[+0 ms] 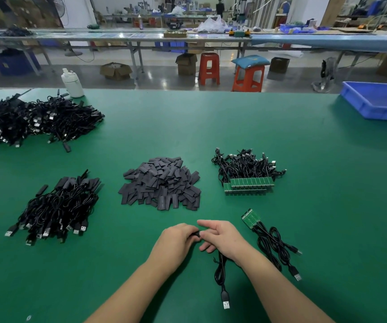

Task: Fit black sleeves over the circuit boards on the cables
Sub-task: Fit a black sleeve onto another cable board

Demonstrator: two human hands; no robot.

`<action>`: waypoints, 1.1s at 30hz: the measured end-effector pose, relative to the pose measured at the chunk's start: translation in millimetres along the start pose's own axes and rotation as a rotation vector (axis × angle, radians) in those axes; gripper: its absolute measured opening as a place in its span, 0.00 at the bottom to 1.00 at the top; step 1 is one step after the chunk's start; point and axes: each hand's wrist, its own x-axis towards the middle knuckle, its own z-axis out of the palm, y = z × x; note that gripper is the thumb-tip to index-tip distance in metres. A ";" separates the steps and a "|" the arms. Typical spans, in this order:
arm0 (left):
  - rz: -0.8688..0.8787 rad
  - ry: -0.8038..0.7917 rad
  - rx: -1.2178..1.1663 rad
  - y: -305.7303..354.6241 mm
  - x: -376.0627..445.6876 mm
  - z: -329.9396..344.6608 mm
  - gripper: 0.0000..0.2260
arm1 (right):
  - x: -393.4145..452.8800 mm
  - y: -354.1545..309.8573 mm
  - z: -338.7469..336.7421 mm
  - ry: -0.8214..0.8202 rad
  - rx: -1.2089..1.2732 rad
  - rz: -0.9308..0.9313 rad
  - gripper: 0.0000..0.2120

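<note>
Lower centre: a black sleeve (pixel 196 234) is pinched between left hand (pixel 178 240) and right hand (pixel 223 240), both grasping it | its cable (pixel 221 276) is trailed toward the bottom edge | sleeve pile (pixel 161 184) is seen mid-frame | bare green boards (pixel 249 185) on cables are stacked centre right | green table (pixel 304 148).

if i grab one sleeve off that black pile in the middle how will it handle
Probably very light: each piece in the sleeve pile is small, thin and flat. Likely soft rather than stiff, so it may need squeezing open to slip over a board. Since they lie loosely overlapped, lifting one could drag or shift its neighbours. Flat pieces shouldn't roll.
</note>
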 end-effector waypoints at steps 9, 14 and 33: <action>0.013 -0.119 0.163 3.7 9.6 4.3 0.10 | -2.9 -2.8 0.4 -0.038 -0.085 -0.004 0.20; 0.046 -0.185 0.321 6.6 13.7 3.1 0.10 | -4.1 -5.1 -0.4 -0.064 -0.141 -0.027 0.19; -0.331 0.108 -0.135 20.6 -1.6 9.4 0.10 | -2.6 -5.9 0.5 0.123 0.239 0.000 0.07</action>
